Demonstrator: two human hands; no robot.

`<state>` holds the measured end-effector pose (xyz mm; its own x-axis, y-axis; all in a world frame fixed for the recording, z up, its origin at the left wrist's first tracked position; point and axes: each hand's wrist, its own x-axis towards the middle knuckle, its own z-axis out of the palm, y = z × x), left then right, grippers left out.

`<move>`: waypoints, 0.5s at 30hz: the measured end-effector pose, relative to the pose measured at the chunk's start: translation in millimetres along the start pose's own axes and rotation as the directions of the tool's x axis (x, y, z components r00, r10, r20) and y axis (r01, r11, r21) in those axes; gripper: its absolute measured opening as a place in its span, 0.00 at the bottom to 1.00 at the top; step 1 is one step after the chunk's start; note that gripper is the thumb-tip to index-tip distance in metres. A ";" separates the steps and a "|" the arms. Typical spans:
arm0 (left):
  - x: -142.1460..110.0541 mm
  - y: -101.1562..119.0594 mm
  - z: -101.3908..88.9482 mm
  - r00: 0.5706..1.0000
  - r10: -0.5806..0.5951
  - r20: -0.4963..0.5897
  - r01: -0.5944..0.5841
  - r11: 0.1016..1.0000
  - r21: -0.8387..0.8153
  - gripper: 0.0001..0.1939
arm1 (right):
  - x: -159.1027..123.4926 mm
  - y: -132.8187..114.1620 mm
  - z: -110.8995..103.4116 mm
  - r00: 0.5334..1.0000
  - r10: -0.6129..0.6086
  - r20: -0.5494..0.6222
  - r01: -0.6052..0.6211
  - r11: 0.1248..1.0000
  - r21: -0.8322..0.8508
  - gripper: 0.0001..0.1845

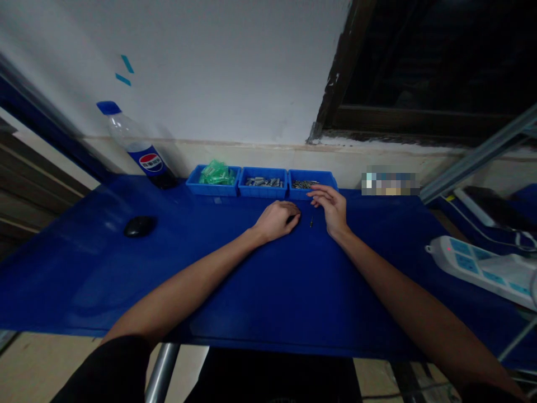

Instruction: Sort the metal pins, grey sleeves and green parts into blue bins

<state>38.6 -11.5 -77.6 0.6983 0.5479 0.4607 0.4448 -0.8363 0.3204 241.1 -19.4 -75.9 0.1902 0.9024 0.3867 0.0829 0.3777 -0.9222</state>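
Observation:
My left hand [277,220] rests on the blue tabletop with its fingers curled and the thumb close to the index finger. Whatever may be between those fingertips is hidden. To its right, my right hand [332,208] is raised slightly in front of the right-hand blue bin [331,180], fingers loosely bent and apart, with nothing seen in them. A small thin metal piece, like a screw or pin [311,222], lies on the table between both hands. That bin holds many thin metal pieces [302,183].
The middle bin [263,191] holds short grey cylindrical parts; the left bin [213,190] holds green plastic pieces. A Pepsi bottle [146,157] stands at the back left, near a black mouse [139,226]. On the right are a white power strip [465,266] and a phone-like device [486,207].

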 end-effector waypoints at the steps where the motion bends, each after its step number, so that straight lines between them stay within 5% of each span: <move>1: -0.2 -2.0 1.3 1.000 -0.005 -0.014 0.005 1.000 -0.018 0.12 | 0.1 0.1 0.1 1.000 0.005 -0.002 -0.005 1.000 0.013 0.13; 15: -1.4 -6.0 -1.3 0.965 -0.145 -0.217 0.095 0.970 -0.225 0.09 | -0.1 0.3 0.4 0.999 0.031 0.020 -0.031 0.999 0.016 0.14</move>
<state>34.2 -7.2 -79.1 0.4879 0.6542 0.5779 0.3719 -0.7547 0.5405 240.7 -19.2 -76.2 0.1728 0.9177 0.3577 0.0608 0.3525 -0.9338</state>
